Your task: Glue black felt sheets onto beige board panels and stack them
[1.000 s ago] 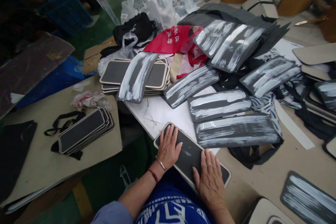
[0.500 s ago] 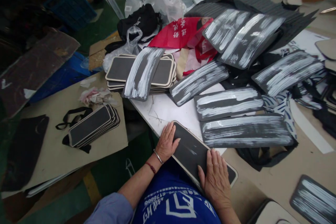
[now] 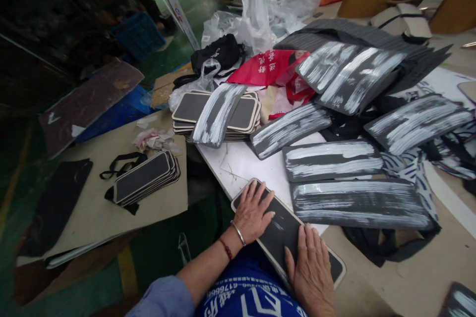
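- Centrally, a pale-rimmed dark panel (image 3: 284,233) is laid at the table's near edge, slanted from 10 to 4 o'clock; faint white marks are seen between the hands.
- At its 10 o'clock end, the left hand (image 3: 255,214) is rested palm down, fingers spread; nothing is clasped.
- Toward its 4 o'clock end, the right hand (image 3: 312,263) is likewise placed flat, thumb held apart, nothing gripped.
- At 2 o'clock from the panel, 2 white-streaked strips (image 3: 359,203) are laid, 1 just beyond the other.
- At 11 o'clock, a stack of rimmed panels (image 3: 243,115) is crossed by 1 streaked strip (image 3: 219,114).
- At 10 o'clock, a smaller stack (image 3: 143,178) is set on a separate board (image 3: 159,208).
- At 12 o'clock, red cloth (image 3: 260,69) is bunched.
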Available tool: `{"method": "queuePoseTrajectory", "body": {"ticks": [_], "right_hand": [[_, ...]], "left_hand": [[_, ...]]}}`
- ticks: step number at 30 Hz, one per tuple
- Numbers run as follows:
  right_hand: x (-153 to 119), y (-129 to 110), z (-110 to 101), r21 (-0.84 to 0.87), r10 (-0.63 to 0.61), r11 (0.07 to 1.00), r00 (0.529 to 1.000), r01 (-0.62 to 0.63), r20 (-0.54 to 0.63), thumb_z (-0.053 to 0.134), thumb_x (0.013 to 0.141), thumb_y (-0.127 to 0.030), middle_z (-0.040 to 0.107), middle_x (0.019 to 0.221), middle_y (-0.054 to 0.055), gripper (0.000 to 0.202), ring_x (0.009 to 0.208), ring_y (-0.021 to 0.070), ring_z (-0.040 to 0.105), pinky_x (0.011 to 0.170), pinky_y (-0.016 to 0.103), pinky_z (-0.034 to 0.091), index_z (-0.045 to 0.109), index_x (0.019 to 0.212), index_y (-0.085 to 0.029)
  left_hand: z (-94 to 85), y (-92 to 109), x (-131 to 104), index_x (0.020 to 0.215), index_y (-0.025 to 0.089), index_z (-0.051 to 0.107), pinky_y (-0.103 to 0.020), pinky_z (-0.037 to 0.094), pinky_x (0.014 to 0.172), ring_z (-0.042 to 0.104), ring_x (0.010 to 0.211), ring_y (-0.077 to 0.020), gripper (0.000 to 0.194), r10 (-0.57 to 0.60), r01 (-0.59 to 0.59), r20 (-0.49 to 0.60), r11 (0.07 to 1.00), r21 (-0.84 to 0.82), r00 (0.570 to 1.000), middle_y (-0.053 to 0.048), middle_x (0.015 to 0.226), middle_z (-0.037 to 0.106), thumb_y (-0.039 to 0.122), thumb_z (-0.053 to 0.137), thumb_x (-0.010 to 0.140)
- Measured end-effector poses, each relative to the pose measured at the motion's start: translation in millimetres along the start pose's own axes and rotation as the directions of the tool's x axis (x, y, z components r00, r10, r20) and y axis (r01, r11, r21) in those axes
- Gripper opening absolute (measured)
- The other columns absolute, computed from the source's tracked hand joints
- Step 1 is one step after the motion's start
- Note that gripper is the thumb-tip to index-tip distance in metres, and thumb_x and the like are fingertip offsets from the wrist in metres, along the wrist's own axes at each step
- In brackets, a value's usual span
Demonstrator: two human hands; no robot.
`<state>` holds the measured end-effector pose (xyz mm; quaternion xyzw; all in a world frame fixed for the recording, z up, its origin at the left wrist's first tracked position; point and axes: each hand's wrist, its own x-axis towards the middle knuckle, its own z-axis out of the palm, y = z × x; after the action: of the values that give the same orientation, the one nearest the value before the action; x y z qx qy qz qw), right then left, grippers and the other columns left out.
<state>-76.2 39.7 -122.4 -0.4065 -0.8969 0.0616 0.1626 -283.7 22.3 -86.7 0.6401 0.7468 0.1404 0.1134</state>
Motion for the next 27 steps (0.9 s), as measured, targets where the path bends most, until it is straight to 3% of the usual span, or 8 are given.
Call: {"method": "queuePoseTrajectory", "body": {"ticks": [6, 9, 11, 13, 16, 19, 23, 27], "right_hand": [[-0.5, 1.6, 2.6, -0.002, -0.041, 0.999, 0.999, 0.041, -0.012, 0.032, 0.088, -0.045, 0.031, 0.139, 0.021, 0.067, 0.127, 0.0332, 0.03, 0.098, 0.052, 0.032, 0.016, 0.141, -0.007], [-0.2, 0.8, 2.6, -0.033, -0.047, 0.998, 0.998, 0.045, -0.04, 0.033, 0.088, -0.045, 0.033, 0.138, 0.021, 0.067, 0.126, 0.0326, 0.032, 0.098, 0.051, 0.032, 0.016, 0.14, -0.006], [0.1, 0.1, 2.3, -0.043, -0.042, 0.998, 0.998, 0.04, -0.051, 0.033, 0.088, -0.045, 0.035, 0.137, 0.021, 0.068, 0.126, 0.0322, 0.032, 0.098, 0.05, 0.032, 0.016, 0.14, -0.006], [0.3, -0.1, 2.4, -0.04, -0.042, 0.998, 0.997, 0.039, -0.059, 0.032, 0.088, -0.046, 0.035, 0.137, 0.02, 0.068, 0.126, 0.032, 0.032, 0.098, 0.05, 0.032, 0.016, 0.14, -0.006], [0.0, 0.4, 3.7, -0.032, -0.046, 0.999, 0.996, 0.043, -0.08, 0.032, 0.088, -0.047, 0.035, 0.137, 0.02, 0.068, 0.126, 0.0319, 0.032, 0.099, 0.05, 0.031, 0.016, 0.141, -0.007], [-0.4, 1.2, 5.8, -0.027, -0.049, 0.999, 0.994, 0.047, -0.093, 0.035, 0.088, -0.046, 0.035, 0.137, 0.021, 0.068, 0.126, 0.0318, 0.032, 0.099, 0.05, 0.031, 0.016, 0.14, -0.007], [-0.5, 1.1, 6.6, -0.009, -0.043, 0.999, 0.996, 0.042, -0.083, 0.034, 0.088, -0.046, 0.036, 0.136, 0.021, 0.067, 0.126, 0.0314, 0.031, 0.1, 0.049, 0.03, 0.018, 0.14, -0.006], [-1.0, 0.2, 5.7, -0.022, -0.035, 0.999, 0.998, 0.034, -0.06, 0.037, 0.087, -0.043, 0.034, 0.137, 0.021, 0.066, 0.128, 0.0313, 0.028, 0.101, 0.049, 0.028, 0.02, 0.139, -0.004]], "left_hand": [[23.2, 1.9, -8.9, 0.137, 0.023, 0.025, -0.053, 0.025, 0.105, 0.019, 0.133, -0.0307, 0.063, 0.009, -0.008, -0.002, 0.994, 0.105, 1.0, -0.011, 0.144, 0.028, 0.044, 0.047, 0.082], [22.5, -5.3, -15.9, 0.136, 0.019, 0.027, -0.048, 0.031, 0.103, 0.028, 0.13, -0.0271, 0.058, -0.073, 0.084, -0.143, 0.994, 0.073, 0.987, -0.014, 0.14, 0.035, 0.037, 0.045, 0.084], [18.7, -11.3, -21.0, 0.131, 0.014, 0.034, -0.047, 0.037, 0.098, 0.038, 0.124, -0.0271, 0.051, -0.264, 0.272, -0.288, 0.962, -0.012, 0.921, -0.018, 0.132, 0.043, 0.035, 0.044, 0.085], [13.1, -17.4, -25.2, 0.118, 0.012, 0.046, -0.047, 0.041, 0.092, 0.048, 0.113, -0.0284, 0.044, -0.471, 0.439, -0.349, 0.882, -0.171, 0.81, -0.019, 0.117, 0.052, 0.038, 0.047, 0.082], [4.3, -24.6, -26.7, 0.097, 0.014, 0.054, -0.041, 0.048, 0.076, 0.059, 0.084, -0.0242, 0.033, -0.739, 0.618, -0.131, 0.636, -0.463, 0.661, -0.009, 0.083, 0.059, 0.04, 0.052, 0.077], [-1.4, -29.2, -23.3, 0.083, 0.017, 0.054, -0.028, 0.046, 0.052, 0.056, 0.053, -0.0157, 0.024, -0.809, 0.706, 0.115, 0.422, -0.569, 0.577, 0.002, 0.058, 0.052, 0.039, 0.048, 0.077], [-3.8, -33.2, -18.6, 0.066, 0.017, 0.055, -0.021, 0.038, 0.041, 0.048, 0.04, -0.0102, 0.024, -0.761, 0.699, 0.211, 0.399, -0.593, 0.614, 0.005, 0.049, 0.046, 0.037, 0.046, 0.078], [-4.5, -34.4, -16.5, 0.067, 0.017, 0.057, -0.021, 0.038, 0.045, 0.049, 0.044, -0.0105, 0.022, -0.744, 0.702, 0.234, 0.407, -0.584, 0.626, 0.004, 0.048, 0.048, 0.03, 0.045, 0.079]]}}
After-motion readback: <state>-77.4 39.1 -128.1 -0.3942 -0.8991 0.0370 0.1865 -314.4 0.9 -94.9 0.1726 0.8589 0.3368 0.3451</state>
